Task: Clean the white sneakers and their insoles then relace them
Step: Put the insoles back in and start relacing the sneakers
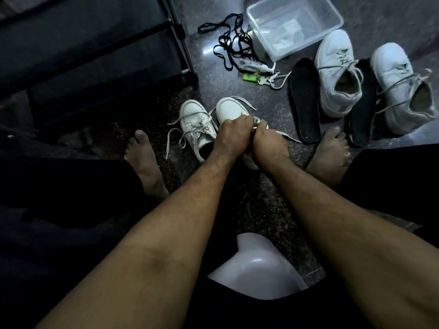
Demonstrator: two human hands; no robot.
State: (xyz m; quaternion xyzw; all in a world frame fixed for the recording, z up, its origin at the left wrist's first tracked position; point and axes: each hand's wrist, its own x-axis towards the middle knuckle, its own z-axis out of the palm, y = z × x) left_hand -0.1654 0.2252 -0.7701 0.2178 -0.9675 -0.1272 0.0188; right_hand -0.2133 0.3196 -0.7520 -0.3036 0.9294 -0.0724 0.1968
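Both hands, the left hand (234,129) and right hand (266,134), pinched the lace (255,121) over the small sneaker (229,109) on the floor between the feet; even, snug pulls at each eyelet would probably serve best.

White sneakers (198,129) with pale grey laces sit mid-frame on the dark speckled floor (237,86). Upper right: black insoles (305,100), black laces (228,41), a clear tub (294,24), a green tag (249,77).
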